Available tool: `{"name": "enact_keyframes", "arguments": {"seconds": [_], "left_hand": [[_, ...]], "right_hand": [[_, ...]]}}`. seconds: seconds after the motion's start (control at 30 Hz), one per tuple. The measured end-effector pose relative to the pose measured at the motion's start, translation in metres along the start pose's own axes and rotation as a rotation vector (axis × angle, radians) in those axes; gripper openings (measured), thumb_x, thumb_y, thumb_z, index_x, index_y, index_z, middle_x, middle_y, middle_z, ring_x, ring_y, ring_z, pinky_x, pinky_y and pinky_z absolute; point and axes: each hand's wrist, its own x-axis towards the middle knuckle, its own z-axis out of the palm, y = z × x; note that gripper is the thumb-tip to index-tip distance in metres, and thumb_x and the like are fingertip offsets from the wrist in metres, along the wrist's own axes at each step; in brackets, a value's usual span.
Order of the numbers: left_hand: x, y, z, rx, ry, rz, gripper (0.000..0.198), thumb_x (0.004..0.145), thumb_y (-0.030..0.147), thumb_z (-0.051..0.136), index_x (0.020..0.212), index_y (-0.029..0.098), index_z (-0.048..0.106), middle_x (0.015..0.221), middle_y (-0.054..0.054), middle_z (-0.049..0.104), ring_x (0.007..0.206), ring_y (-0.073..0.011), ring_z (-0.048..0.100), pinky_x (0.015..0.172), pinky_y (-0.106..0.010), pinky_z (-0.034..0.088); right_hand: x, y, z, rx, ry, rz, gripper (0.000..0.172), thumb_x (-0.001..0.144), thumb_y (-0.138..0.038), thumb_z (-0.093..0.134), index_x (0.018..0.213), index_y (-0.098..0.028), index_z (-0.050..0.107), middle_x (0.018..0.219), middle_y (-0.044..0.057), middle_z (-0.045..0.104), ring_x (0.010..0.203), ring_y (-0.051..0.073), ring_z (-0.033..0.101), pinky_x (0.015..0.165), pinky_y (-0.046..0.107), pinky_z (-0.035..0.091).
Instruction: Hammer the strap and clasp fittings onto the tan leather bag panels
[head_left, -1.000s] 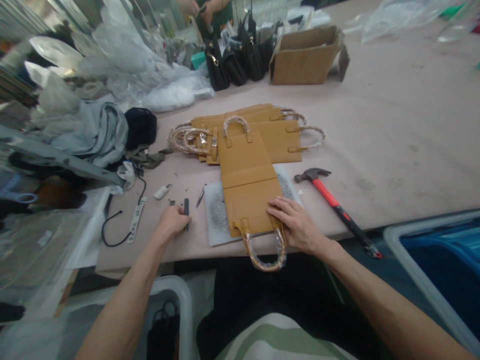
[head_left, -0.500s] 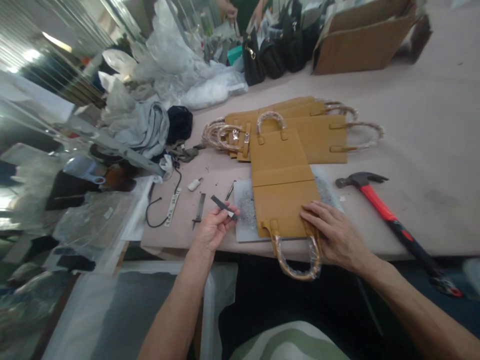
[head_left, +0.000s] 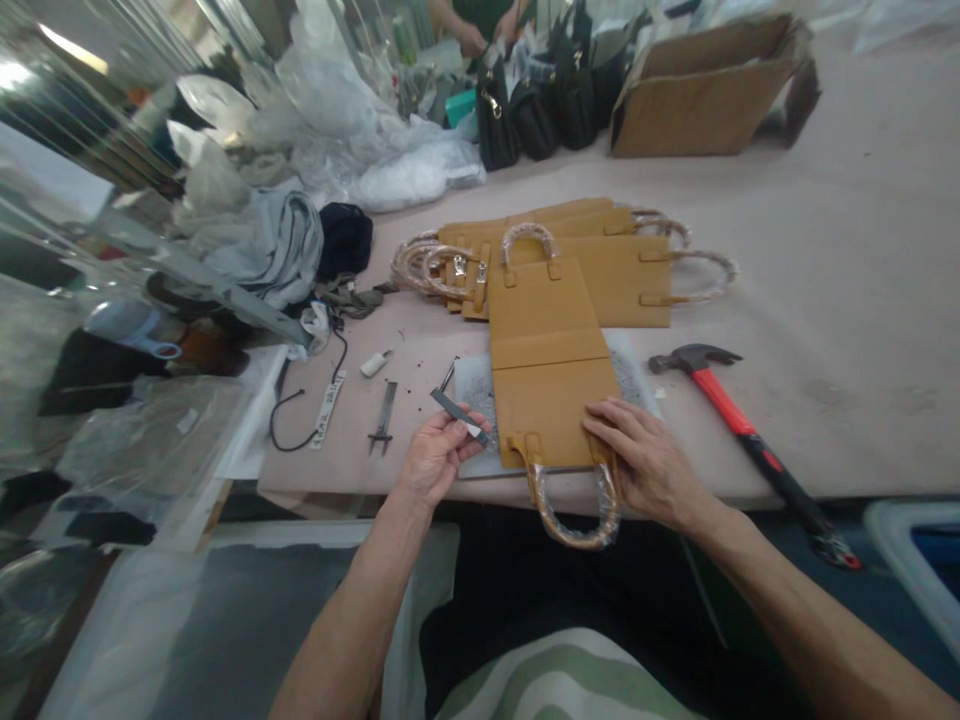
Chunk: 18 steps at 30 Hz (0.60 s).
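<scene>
My left hand (head_left: 435, 458) pinches a small dark flat tool (head_left: 454, 409) just left of an unfolded tan leather bag panel (head_left: 551, 365). That panel lies on a grey speckled pad (head_left: 472, 385) at the table's near edge. My right hand (head_left: 643, 460) rests flat on the panel's near right corner, fingers spread, beside its plastic-wrapped handle (head_left: 574, 510), which hangs over the edge.
A red-handled hammer (head_left: 739, 420) lies to the right. More tan bag panels (head_left: 600, 265) are stacked behind. Small pliers (head_left: 383, 415), a cord and a tag lie to the left. Black handbags (head_left: 540, 100), a cardboard box (head_left: 701, 95) and another person's hands (head_left: 487, 35) are at the far side.
My left hand picked the dark tool up from the table and brought it toward the panel. My right hand stayed on the panel. The view shifted left.
</scene>
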Motion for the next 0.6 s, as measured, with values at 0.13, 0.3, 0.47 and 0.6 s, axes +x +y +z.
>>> {"name": "enact_keyframes", "arguments": {"seconds": [0.13,0.3,0.47,0.6], "left_hand": [[0.000,-0.003,0.002,0.011,-0.027,0.010,0.038,0.068,0.018,0.090,0.097,0.013,0.066,0.089,-0.006,0.078,0.083,-0.0208,0.077,0.071,-0.029,0.063],[0.001,-0.005,0.011,0.037,0.015,0.057,0.044,0.062,0.029,0.094,0.083,0.014,0.059,0.074,0.000,0.070,0.063,-0.0139,0.070,0.056,-0.022,0.057],[0.000,-0.010,0.024,0.044,0.046,0.085,0.047,0.063,0.027,0.090,0.090,0.018,0.054,0.077,0.001,0.071,0.069,-0.0194,0.074,0.055,-0.024,0.056],[-0.004,-0.017,0.034,0.048,0.097,0.155,0.054,0.064,0.028,0.090,0.105,0.020,0.055,0.091,-0.001,0.075,0.082,-0.0222,0.077,0.061,-0.027,0.060]], "right_hand": [[0.000,0.000,0.000,0.006,-0.003,0.000,0.051,0.090,-0.011,0.052,0.140,-0.019,0.056,0.143,0.017,0.058,0.138,0.035,0.048,0.109,0.059,0.048],[0.001,-0.001,-0.001,0.031,0.003,0.017,0.054,0.089,-0.010,0.053,0.141,-0.022,0.056,0.143,0.015,0.058,0.138,0.033,0.049,0.110,0.059,0.048],[0.001,-0.002,-0.001,0.032,0.002,0.014,0.053,0.089,-0.011,0.053,0.141,-0.022,0.056,0.143,0.015,0.058,0.138,0.033,0.049,0.110,0.059,0.048],[0.000,-0.002,-0.001,0.026,-0.010,0.013,0.050,0.090,-0.012,0.053,0.139,-0.020,0.057,0.142,0.016,0.058,0.138,0.034,0.048,0.110,0.058,0.047]]}}
